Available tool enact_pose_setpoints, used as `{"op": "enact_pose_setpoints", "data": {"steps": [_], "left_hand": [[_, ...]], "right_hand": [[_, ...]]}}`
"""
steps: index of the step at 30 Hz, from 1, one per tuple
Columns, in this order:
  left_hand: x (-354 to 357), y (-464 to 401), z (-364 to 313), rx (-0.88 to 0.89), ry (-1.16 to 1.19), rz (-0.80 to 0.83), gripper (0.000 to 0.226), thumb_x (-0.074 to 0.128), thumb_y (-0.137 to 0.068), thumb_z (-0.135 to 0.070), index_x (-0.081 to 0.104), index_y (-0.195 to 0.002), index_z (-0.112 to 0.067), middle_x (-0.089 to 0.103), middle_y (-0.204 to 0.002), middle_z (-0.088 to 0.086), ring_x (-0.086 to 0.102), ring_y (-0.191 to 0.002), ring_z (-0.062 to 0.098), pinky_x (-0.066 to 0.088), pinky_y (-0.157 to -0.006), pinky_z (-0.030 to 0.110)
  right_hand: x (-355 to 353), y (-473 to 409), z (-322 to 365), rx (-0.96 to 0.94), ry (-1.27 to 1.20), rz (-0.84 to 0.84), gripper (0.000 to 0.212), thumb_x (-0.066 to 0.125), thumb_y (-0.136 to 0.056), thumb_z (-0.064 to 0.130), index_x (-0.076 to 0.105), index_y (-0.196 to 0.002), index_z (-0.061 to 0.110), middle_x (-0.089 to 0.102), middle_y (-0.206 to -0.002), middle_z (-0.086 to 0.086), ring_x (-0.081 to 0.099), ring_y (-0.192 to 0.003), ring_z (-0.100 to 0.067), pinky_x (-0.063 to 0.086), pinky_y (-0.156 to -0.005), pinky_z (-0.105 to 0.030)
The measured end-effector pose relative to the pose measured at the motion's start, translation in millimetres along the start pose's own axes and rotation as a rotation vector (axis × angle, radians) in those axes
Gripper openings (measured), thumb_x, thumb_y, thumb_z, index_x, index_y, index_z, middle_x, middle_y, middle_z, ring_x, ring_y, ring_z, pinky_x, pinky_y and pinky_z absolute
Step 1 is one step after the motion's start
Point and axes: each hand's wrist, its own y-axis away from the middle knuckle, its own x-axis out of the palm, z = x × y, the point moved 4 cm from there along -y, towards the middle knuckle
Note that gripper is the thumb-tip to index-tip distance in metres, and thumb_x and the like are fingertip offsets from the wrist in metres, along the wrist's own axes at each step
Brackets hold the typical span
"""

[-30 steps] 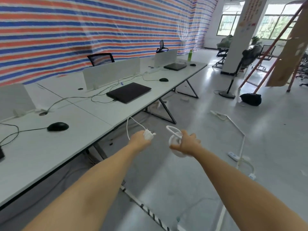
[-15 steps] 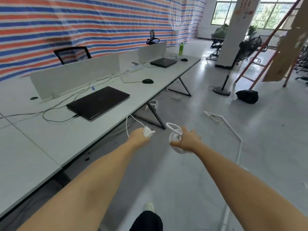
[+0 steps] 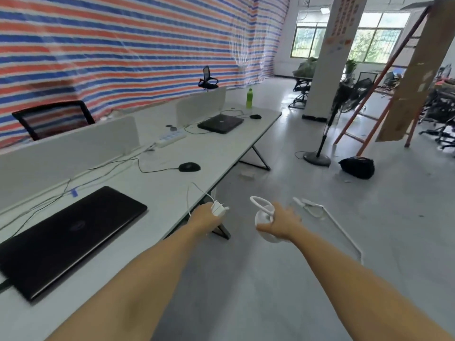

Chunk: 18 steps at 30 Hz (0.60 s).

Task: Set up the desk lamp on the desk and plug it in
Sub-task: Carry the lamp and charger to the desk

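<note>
My right hand [image 3: 279,223] grips a small white desk lamp [image 3: 263,217] by its rounded base, its ring-shaped head sticking up to the left. My left hand [image 3: 205,219] is closed around the lamp's white plug [image 3: 218,208], and a thin white cord [image 3: 190,196] loops up from it. Both hands are held out over the floor beside the front edge of the long white desk [image 3: 172,188]. A white power strip [image 3: 171,140] lies on the desk by the divider panels, farther ahead.
On the desk lie a closed black laptop [image 3: 64,239] near me, a black mouse [image 3: 189,166], a second laptop [image 3: 220,123] and a green bottle [image 3: 249,98]. On the floor are a white cable with a strip [image 3: 320,212], a standing fan [image 3: 317,158], a black bag [image 3: 357,167] and an orange ladder [image 3: 369,102].
I have walked forward along the desk; the near laptop has slid back to my left and the power strip is closer. Both hands keep their hold on the plug and lamp.
</note>
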Motion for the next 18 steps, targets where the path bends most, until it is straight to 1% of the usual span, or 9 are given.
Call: {"op": "enact_pose_setpoints", "data": {"steps": [5, 7, 9, 10, 11, 13, 15, 17, 18], "left_hand": [[25, -113, -9, -0.037, 0.000, -0.023, 0.027, 0.056, -0.087, -0.040, 0.051, -0.085, -0.014, 0.052, -0.074, 0.000, 0.051, -0.074, 0.022, 0.037, -0.057, 0.028], [35, -164, -13, -0.056, 0.040, -0.053, 0.026, 0.056, -0.087, -0.040, 0.057, -0.094, -0.015, 0.061, -0.088, 0.006, 0.057, -0.085, 0.026, 0.039, -0.064, 0.029], [40, -209, -20, -0.101, 0.071, -0.098, 0.035, 0.056, -0.088, -0.040, 0.060, -0.107, -0.012, 0.065, -0.106, 0.011, 0.060, -0.101, 0.030, 0.038, -0.072, 0.027], [43, -226, -22, -0.119, 0.083, -0.101, 0.037, 0.056, -0.088, -0.040, 0.060, -0.109, -0.010, 0.065, -0.106, 0.011, 0.061, -0.102, 0.031, 0.039, -0.071, 0.026], [44, -254, -29, -0.129, 0.097, -0.110, 0.035, 0.056, -0.088, -0.040, 0.060, -0.106, -0.010, 0.063, -0.099, 0.009, 0.061, -0.099, 0.031, 0.038, -0.067, 0.025], [46, -291, -35, -0.149, 0.106, -0.122, 0.022, 0.056, -0.087, -0.037, 0.055, -0.087, -0.015, 0.055, -0.081, 0.002, 0.058, -0.082, 0.028, 0.035, -0.055, 0.025], [46, -320, -37, -0.184, 0.112, -0.110, 0.024, 0.056, -0.086, -0.033, 0.044, -0.071, -0.019, 0.047, -0.069, -0.002, 0.049, -0.067, 0.019, 0.032, -0.050, 0.024], [42, -360, -30, -0.229, 0.124, -0.121, 0.021, 0.056, -0.086, -0.026, 0.042, -0.072, -0.019, 0.046, -0.070, -0.002, 0.047, -0.069, 0.018, 0.032, -0.049, 0.023], [39, -375, -26, -0.259, 0.116, -0.123, 0.014, 0.056, -0.085, -0.021, 0.045, -0.077, -0.017, 0.049, -0.075, -0.001, 0.047, -0.073, 0.019, 0.033, -0.050, 0.022]], "right_hand": [[-17, -119, -8, -0.034, 0.013, 0.034, 0.081, 0.062, -0.066, 0.061, 0.036, -0.133, 0.025, 0.050, -0.125, -0.016, 0.047, -0.115, -0.037, 0.038, -0.083, -0.040], [-27, -173, -10, -0.061, 0.030, 0.054, 0.083, 0.060, -0.063, 0.063, 0.037, -0.132, 0.025, 0.052, -0.123, -0.016, 0.048, -0.112, -0.036, 0.040, -0.084, -0.040], [-44, -222, -12, -0.093, 0.038, 0.076, 0.084, 0.059, -0.061, 0.064, 0.036, -0.132, 0.026, 0.051, -0.124, -0.015, 0.049, -0.110, -0.037, 0.044, -0.087, -0.041], [-50, -239, -13, -0.102, 0.031, 0.088, 0.084, 0.061, -0.062, 0.063, 0.035, -0.133, 0.027, 0.049, -0.125, -0.016, 0.048, -0.111, -0.037, 0.045, -0.089, -0.042], [-64, -266, -12, -0.115, 0.044, 0.098, 0.083, 0.062, -0.064, 0.060, 0.034, -0.135, 0.027, 0.047, -0.127, -0.017, 0.047, -0.113, -0.037, 0.045, -0.091, -0.042], [-81, -313, -13, -0.112, 0.052, 0.114, 0.081, 0.064, -0.068, 0.057, 0.033, -0.137, 0.028, 0.044, -0.129, -0.017, 0.044, -0.116, -0.037, 0.042, -0.092, -0.042], [-87, -356, -10, -0.134, 0.072, 0.142, 0.086, 0.064, -0.061, 0.060, 0.033, -0.136, 0.032, 0.045, -0.129, -0.015, 0.045, -0.116, -0.035, 0.043, -0.095, -0.042], [-84, -408, 5, -0.184, 0.077, 0.178, 0.094, 0.060, -0.050, 0.067, 0.033, -0.136, 0.038, 0.048, -0.129, -0.011, 0.047, -0.114, -0.033, 0.045, -0.096, -0.047], [-82, -425, 12, -0.198, 0.095, 0.197, 0.094, 0.059, -0.052, 0.066, 0.032, -0.137, 0.038, 0.048, -0.131, -0.012, 0.045, -0.117, -0.033, 0.043, -0.098, -0.049]]}}
